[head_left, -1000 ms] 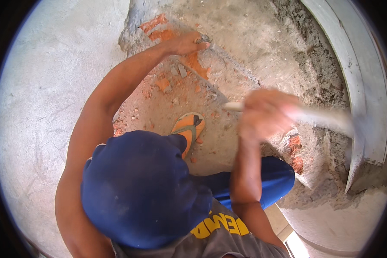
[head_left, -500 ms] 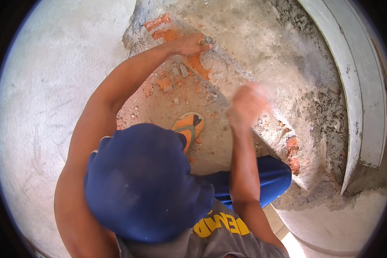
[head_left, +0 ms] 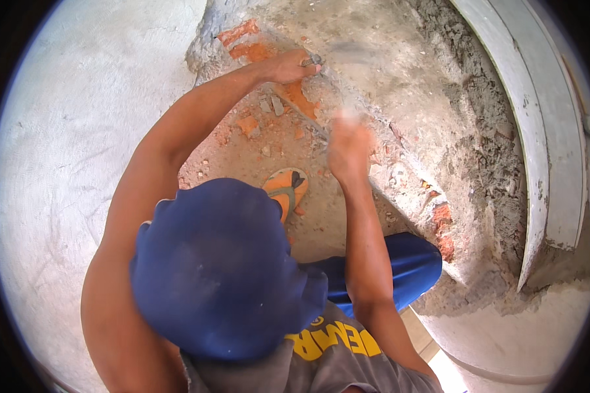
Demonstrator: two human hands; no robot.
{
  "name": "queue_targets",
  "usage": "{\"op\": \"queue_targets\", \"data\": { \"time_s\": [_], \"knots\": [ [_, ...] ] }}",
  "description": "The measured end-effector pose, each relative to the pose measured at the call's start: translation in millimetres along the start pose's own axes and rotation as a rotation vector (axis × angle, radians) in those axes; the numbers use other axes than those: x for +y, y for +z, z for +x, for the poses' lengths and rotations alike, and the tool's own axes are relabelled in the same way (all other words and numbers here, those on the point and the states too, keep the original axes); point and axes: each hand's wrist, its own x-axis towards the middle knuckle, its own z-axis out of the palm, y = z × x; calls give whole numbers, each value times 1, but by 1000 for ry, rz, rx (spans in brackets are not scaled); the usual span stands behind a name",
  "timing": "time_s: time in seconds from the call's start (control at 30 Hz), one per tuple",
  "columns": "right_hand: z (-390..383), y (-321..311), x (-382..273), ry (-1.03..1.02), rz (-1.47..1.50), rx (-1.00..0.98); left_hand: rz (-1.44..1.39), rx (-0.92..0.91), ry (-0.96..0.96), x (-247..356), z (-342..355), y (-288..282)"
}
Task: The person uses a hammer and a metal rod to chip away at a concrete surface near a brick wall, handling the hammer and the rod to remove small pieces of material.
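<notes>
Left hand, arm outstretched, grips a small grey object, mostly hidden; right hand, forearm extended, closed on a tool blurred indistinct.

Two hands seen, one dark tool end gripped, one blue cap and one grey shirt worn, one orange sandal shown, two pale strips counted
</notes>
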Motion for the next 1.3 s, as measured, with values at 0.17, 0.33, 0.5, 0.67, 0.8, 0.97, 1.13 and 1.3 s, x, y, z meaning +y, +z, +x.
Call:
{"op": "queue_targets", "data": {
  "time_s": [0.17, 0.33, 0.5, 0.67, 0.8, 0.97, 1.13, 1.3],
  "knots": [
    [11, -53, -57, 167, 420, 53, -17, 65, 38, -21, -10, 9],
    [12, -108, -93, -154, 1230, 435, -44, 97, 72, -26, 5, 3],
    [-2, 5, -18, 84, 143, -82, -29, -166, -118, -30, 9, 4],
    [1, -45, -52, 219, 563, 18, -48, 233, 94, -54, -10, 19],
    [10, -101, -46, -35, 795, 344, -341, 622, 22, -73, -31, 10],
    [-7, -110, -60, 199, 884, 413, -878, 829, 132, -100, -45, 15],
    [-8, -94, -58, 401, 920, 292, -1158, 939, 280, -104, -46, 32],
    [-11, -92, -54, 337, 895, 222, -1119, 943, -227, -95, -68, 32]
  ]
}}
